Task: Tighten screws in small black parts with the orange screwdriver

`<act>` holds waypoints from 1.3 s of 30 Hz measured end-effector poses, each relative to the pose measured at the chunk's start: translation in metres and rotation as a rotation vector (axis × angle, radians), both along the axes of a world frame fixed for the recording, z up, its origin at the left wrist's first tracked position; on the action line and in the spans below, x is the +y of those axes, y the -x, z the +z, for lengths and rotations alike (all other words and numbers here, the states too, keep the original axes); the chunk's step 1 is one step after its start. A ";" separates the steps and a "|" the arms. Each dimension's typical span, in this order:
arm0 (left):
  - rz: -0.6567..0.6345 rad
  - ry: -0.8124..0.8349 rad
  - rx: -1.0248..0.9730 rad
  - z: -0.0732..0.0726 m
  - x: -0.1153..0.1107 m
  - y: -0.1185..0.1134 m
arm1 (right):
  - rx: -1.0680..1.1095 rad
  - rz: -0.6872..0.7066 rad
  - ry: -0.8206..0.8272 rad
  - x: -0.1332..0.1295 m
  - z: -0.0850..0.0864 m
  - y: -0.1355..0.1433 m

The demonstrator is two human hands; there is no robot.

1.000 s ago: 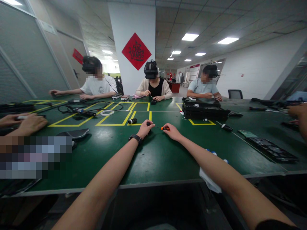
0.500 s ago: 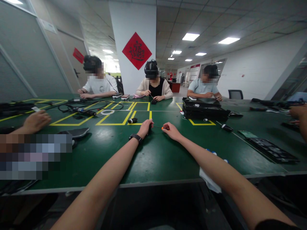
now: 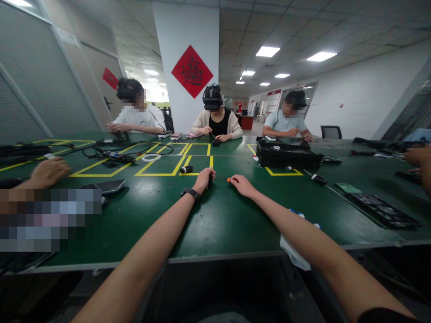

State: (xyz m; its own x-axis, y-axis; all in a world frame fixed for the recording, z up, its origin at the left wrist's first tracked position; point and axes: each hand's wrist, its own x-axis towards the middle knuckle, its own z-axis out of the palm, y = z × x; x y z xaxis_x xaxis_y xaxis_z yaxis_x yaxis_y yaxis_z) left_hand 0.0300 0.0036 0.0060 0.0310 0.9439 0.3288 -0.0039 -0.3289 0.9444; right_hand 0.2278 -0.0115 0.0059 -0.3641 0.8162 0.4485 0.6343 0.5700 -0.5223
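My left hand, below which a dark watch sits on the wrist, is closed on a small black part; fingers hide most of it, so its kind is unclear. My right hand pinches the orange handle of a thin screwdriver. The metal shaft runs level to the left, and its tip meets the black part or lies right beside it; I cannot tell which. Just left of my left hand a short black-and-white cylinder lies on the green table.
Black cables and a white ring lie at left. A stack of black cases stands right of centre, with a circuit board nearer. Several co-workers sit around the table; one co-worker's hand rests at left.
My right-hand fingers have shifted slightly on the orange handle, while my left hand stays nearly still. Across the table at left, a co-worker's hands have risen a little.
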 end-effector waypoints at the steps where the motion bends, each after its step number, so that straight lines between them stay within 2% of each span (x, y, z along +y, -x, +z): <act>1: 0.000 0.000 0.003 0.000 0.000 0.000 | 0.002 -0.003 0.001 0.000 0.000 0.000; 8: 0.020 -0.028 0.087 0.003 -0.005 0.000 | 0.006 -0.017 0.011 0.000 -0.001 -0.001; 15: 0.122 -0.046 0.215 0.005 -0.011 -0.001 | 0.039 -0.006 0.003 -0.001 -0.002 -0.001; 20: 0.093 -0.081 0.243 0.005 -0.011 0.001 | 0.085 0.005 0.012 -0.002 -0.001 0.000; 24: 0.078 -0.086 0.273 0.003 -0.009 0.004 | 0.027 -0.041 -0.003 0.000 0.001 0.001; 31: 0.063 0.001 0.181 0.003 -0.007 0.002 | 0.138 0.042 0.007 -0.004 0.000 0.002; 35: 0.027 0.027 0.057 0.005 -0.004 0.001 | 0.082 0.015 0.005 -0.002 0.001 0.002; 39: 0.008 0.036 0.027 0.003 -0.001 0.001 | 0.093 0.026 -0.021 0.000 -0.001 0.001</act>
